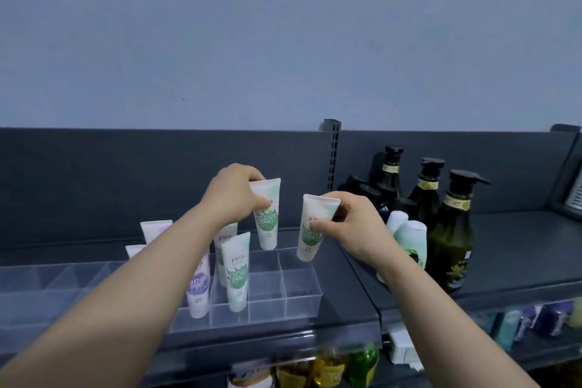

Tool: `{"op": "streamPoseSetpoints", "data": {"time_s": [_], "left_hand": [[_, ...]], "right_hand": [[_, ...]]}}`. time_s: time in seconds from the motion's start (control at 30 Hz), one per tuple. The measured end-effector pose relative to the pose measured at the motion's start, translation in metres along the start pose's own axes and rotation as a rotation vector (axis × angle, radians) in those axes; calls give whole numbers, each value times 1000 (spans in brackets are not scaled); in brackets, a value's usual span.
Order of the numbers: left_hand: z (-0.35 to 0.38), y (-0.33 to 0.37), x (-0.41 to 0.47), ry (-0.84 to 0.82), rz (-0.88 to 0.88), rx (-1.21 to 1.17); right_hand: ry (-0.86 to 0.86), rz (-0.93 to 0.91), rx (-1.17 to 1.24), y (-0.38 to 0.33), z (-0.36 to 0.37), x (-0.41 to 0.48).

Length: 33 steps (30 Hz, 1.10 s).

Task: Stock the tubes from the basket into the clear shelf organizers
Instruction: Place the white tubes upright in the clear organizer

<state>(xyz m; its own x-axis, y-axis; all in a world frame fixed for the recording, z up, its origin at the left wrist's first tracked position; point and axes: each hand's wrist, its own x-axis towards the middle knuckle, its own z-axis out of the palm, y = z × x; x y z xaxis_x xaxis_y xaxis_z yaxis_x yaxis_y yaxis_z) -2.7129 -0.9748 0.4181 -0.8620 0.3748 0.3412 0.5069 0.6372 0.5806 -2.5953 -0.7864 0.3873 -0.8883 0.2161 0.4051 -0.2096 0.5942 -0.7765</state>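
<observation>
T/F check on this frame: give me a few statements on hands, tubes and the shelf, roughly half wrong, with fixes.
1. The left hand grips a green tube. True.
2. The right hand is empty. False: it grips a second green tube.
3. A purple tube stands in the clear organizer. True.
4. The organizer's rightmost compartments hold tubes. False: they are empty.
5. The pump bottles stand left of the organizer. False: right of it.

You have only one view, from the camera on your head. It looks forward and a little down, from near, at the organizer [299, 288] on the shelf [346, 287]; the wall [283, 41] fills the upper half.
</observation>
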Motion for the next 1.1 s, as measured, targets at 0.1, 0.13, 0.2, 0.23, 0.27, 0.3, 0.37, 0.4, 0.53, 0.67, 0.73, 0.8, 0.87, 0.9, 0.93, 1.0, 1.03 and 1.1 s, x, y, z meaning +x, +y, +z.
{"op": "streamPoseSetpoints", "data": {"time_s": [0.1, 0.13, 0.2, 0.23, 0.27, 0.3, 0.37, 0.4, 0.53, 0.67, 0.73, 0.8, 0.87, 0.9, 0.93, 1.0, 1.03, 1.1], "left_hand": [[13, -10, 13, -90, 2, 119], [18, -12, 17, -121, 3, 146], [25, -15, 23, -170, 12, 190], [27, -17, 27, -182, 15, 201], [27, -18, 30, -191, 15, 203], [27, -18, 34, -202, 18, 205], [25, -20, 40, -229, 29, 222], [24, -21, 42, -237, 32, 230], [27, -28, 45, -276, 28, 252], [38, -34, 40, -330, 14, 328], [45, -38, 38, -342, 10, 358], [49, -42, 38, -351, 6, 354], [49, -43, 38, -366, -7, 336], [48, -43, 39, -379, -14, 330], [46, -43, 40, -396, -19, 324], [44, -44, 43, -429, -18, 310], [43, -45, 45, -438, -14, 302], [41, -48, 46, -443, 0, 283]], "right_hand": [[-22, 51, 8, 5, 5, 7], [-28, 62, 9, 7, 7, 9], [-41, 73, 7, 9, 10, 12], [-44, 77, 5, 10, 12, 14], [-46, 84, 5, 11, 14, 15], [-49, 89, 4, 13, 15, 16], [-57, 94, 3, 15, 17, 18], [-57, 94, 3, 15, 18, 20], [-49, 86, 12, 13, 20, 26], [-76, 84, 13, 12, 25, 28], [-102, 90, 5, 12, 28, 29], [-125, 94, 6, 11, 30, 29], [-144, 88, 6, 10, 32, 29], [-155, 84, 5, 9, 33, 30], [-167, 82, 5, 8, 35, 30], [-190, 84, 12, 9, 39, 30], [-201, 87, 20, 11, 43, 30], [-225, 86, 27, 13, 49, 29]]}}
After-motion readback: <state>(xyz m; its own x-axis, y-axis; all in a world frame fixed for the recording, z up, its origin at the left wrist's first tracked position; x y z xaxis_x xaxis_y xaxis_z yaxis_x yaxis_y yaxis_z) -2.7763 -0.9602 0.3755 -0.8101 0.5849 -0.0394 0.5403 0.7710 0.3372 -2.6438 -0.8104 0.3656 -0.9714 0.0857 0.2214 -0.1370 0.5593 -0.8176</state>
